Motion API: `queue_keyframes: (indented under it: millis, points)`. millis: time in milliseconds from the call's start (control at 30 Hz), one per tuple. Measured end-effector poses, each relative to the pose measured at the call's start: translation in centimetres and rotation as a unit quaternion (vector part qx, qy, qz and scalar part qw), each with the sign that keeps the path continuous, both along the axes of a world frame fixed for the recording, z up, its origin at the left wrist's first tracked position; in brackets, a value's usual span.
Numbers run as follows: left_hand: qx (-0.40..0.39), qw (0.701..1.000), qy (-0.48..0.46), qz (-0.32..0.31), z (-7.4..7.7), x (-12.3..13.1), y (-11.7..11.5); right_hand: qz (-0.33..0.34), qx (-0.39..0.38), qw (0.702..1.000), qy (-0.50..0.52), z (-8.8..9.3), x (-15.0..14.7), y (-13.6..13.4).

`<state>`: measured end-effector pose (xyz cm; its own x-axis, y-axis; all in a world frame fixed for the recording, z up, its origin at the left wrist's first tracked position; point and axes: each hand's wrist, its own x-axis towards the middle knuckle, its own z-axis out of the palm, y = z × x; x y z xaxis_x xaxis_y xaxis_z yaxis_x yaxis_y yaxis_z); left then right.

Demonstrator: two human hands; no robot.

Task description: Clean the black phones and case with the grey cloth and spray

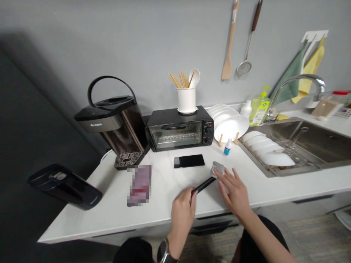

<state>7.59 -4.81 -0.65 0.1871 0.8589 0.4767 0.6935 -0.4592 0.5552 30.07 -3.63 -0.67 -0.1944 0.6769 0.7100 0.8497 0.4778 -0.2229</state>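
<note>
Gripping one black bar (pixel 204 185) is the left hand (pixel 183 208); the right hand (pixel 235 190), fingers spread, touches one grey piece (pixel 219 165); one oven (pixel 178 132) reads "Midea".

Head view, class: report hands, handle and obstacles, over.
Left hand gripping black handle. Right hand touching grey piece at handle's far end. Phone beyond, touching neither hand.

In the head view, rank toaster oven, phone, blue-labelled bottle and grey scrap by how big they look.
1. Toaster oven
2. Phone
3. Blue-labelled bottle and grey scrap: too close to rank; the right hand partly covers the scrap.
</note>
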Motion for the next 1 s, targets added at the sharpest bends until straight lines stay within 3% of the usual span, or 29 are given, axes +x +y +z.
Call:
queue_keyframes:
  millis: [67,133,300,400,600,733,867,933,1000]
  points:
    - [0.004,1.000,0.005,0.006,0.0,0.1,0.0,-0.032,-0.008,0.999,0.004,-0.1,0.3,0.3]
    - [0.007,1.000,0.011,0.014,-0.1,0.1,0.0,-0.027,-0.020,0.999,0.006,0.0,-1.3,-0.2]
    - [0.019,0.999,0.032,0.034,-0.7,-0.4,0.1,0.118,-0.058,0.991,-0.038,0.6,-7.0,-3.3]
    - [0.029,0.998,0.050,0.033,-0.9,-0.6,0.1,0.168,-0.067,0.981,-0.070,0.6,-6.4,-3.5]
    - [0.029,0.998,0.040,0.028,0.1,-0.1,-0.1,0.041,-0.057,0.997,-0.028,0.7,-0.7,0.5]
    - [0.042,0.997,0.046,0.038,0.0,0.1,0.1,-0.001,-0.062,0.998,0.010,1.2,-2.8,0.0]
    - [0.070,0.993,0.074,0.067,-1.0,-0.2,0.3,0.137,-0.086,0.987,-0.024,1.3,-7.1,-3.3]
    - [0.073,0.991,0.085,0.069,-1.4,-0.3,0.3,0.182,-0.101,0.977,-0.047,1.3,-7.7,-4.0]
    - [0.079,0.992,0.082,0.061,-1.3,-0.4,0.3,0.186,-0.103,0.976,-0.055,1.3,-6.9,-3.6]
